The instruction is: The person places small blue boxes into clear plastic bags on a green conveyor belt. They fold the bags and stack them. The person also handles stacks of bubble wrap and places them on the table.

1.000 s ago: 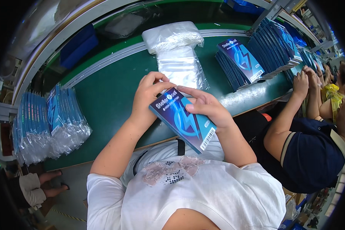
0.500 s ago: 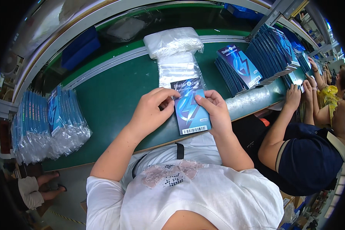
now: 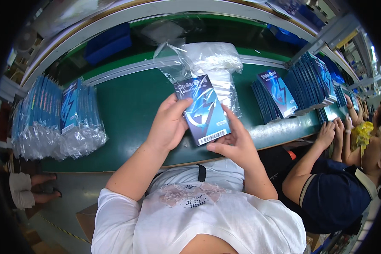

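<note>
A dark-green tabletop (image 3: 127, 106) bears upright blue boxes in clear plastic (image 3: 42, 106) at its left end, seemingly unwrapped blue boxes (image 3: 311, 82) at its right, clear plastic bags (image 3: 213, 55) toward its far edge. Over its near edge, left hand (image 3: 170, 122) and right hand (image 3: 239, 142) clasp a flat blue rectangular box (image 3: 205, 112), apparently inside a loose clear bag (image 3: 169, 57); bagging looks underway, next calling for seating it fully

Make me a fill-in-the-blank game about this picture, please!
1. The left hand and right hand hold one box, mostly coloured ____.
2. The tabletop is coloured ____.
3. The row of bagged boxes with crinkly clear ends stands on the person's ____ side.
4. The person's shirt is coloured ____.

Missing words: blue; green; left; white.
</note>
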